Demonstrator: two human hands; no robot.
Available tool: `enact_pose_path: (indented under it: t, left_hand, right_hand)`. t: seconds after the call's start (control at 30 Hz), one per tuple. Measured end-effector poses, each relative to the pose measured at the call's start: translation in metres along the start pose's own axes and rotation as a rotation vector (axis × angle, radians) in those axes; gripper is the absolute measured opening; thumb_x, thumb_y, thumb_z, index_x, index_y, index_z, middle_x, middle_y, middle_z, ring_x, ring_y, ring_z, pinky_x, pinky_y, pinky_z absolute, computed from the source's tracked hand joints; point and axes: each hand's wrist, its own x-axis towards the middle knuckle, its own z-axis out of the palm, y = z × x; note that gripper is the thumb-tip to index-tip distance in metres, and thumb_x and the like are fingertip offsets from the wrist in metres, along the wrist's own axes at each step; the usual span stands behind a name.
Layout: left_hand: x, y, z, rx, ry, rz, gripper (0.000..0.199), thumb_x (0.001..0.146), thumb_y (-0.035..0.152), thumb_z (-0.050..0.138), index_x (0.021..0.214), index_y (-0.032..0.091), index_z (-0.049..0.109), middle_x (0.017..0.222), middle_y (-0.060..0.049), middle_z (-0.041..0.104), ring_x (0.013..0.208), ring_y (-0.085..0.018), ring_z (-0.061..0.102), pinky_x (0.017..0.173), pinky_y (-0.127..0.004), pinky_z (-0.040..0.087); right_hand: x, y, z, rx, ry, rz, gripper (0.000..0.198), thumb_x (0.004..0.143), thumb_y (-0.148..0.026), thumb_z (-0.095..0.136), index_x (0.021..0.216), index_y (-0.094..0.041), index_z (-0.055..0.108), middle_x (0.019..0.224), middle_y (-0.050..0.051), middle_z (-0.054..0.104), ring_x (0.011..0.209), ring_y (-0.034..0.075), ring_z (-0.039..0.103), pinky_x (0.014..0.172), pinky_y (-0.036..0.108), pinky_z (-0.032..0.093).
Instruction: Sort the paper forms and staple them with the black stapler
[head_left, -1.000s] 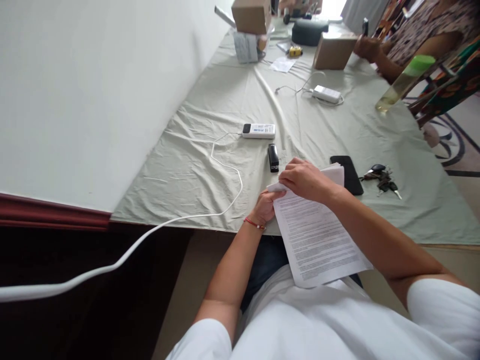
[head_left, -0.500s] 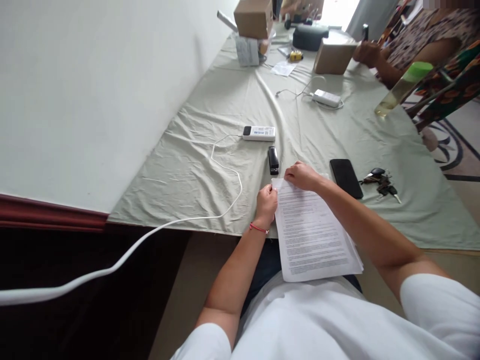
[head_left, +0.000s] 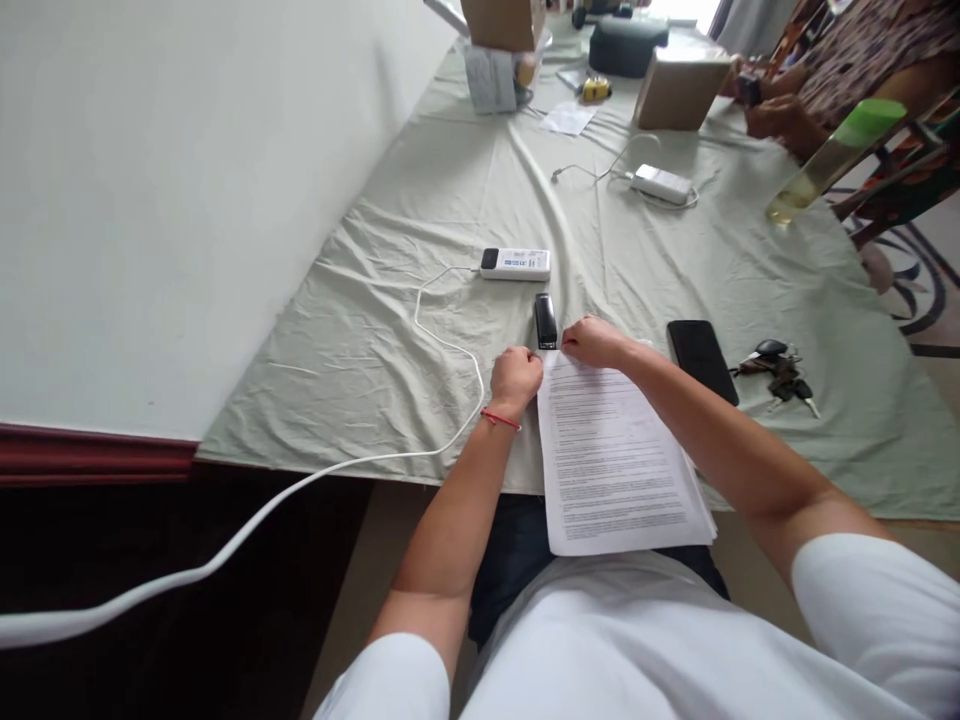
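A stack of printed sheets (head_left: 622, 455) hangs from the table's edge toward my lap, its top end lying on the cloth. My left hand (head_left: 517, 375), with a red string on the wrist, is closed at the stack's upper left corner. Along the top edge, my right hand (head_left: 596, 342) is closed on the sheets, its fingertips partly hidden. Just beyond the corner, between both hands, a black stapler (head_left: 546, 320) lies with its front end toward the paper.
Right of the stack lie a black phone (head_left: 702, 361) and a bunch of keys (head_left: 780, 372). A white device (head_left: 515, 264) trails a cable (head_left: 390, 457) leftward. Farther off are a white adapter (head_left: 661, 185), cardboard box (head_left: 681, 90) and green-capped bottle (head_left: 836, 160). Another person's hands (head_left: 776, 115) hold something dark.
Both hands and the sheets have shifted slightly forward and left, bringing the top corner up to the stapler's front end. The other person's hands have moved closer together.
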Motion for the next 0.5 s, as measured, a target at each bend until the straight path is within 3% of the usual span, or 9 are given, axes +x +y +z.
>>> enact_pose_path:
  t: [0.17,0.33,0.4,0.5]
  left_hand:
    - [0.009,-0.009,0.001,-0.041,-0.051,0.003,0.027,0.085,0.013,0.058,0.061,0.018,0.068,0.059,-0.003,0.063,0.066,-0.018,0.059,0.067,-0.028,0.037]
    - [0.007,-0.012,0.001,-0.068,-0.030,0.021,0.024,0.088,0.014,0.059,0.070,0.016,0.075,0.066,-0.003,0.068,0.067,-0.017,0.060,0.069,-0.027,0.039]
    - [0.007,-0.011,0.000,-0.068,-0.030,0.017,0.023,0.088,0.013,0.060,0.070,0.016,0.075,0.067,-0.004,0.068,0.067,-0.017,0.060,0.069,-0.028,0.039]
    - [0.008,-0.010,0.000,-0.074,-0.041,0.002,0.023,0.088,0.013,0.061,0.071,0.016,0.075,0.066,-0.004,0.068,0.067,-0.018,0.060,0.070,-0.029,0.040]
  right_hand:
    - [0.004,0.004,0.003,0.015,0.032,-0.006,0.032,0.099,-0.023,0.052,0.102,-0.022,0.084,0.100,0.008,0.082,0.111,0.027,0.068,0.088,0.032,0.050]
    - [0.002,0.012,0.014,0.103,0.100,-0.053,0.028,0.099,-0.024,0.054,0.096,-0.021,0.082,0.098,0.007,0.081,0.108,0.026,0.065,0.092,0.034,0.050]
    - [0.000,0.014,0.023,0.174,0.187,-0.080,0.024,0.097,-0.024,0.057,0.097,-0.021,0.081,0.098,0.007,0.080,0.108,0.027,0.064,0.095,0.036,0.051]
    - [-0.008,0.012,0.036,0.241,0.427,-0.096,0.028,0.096,-0.023,0.058,0.116,-0.019,0.078,0.112,0.012,0.078,0.120,0.032,0.061,0.103,0.045,0.052]
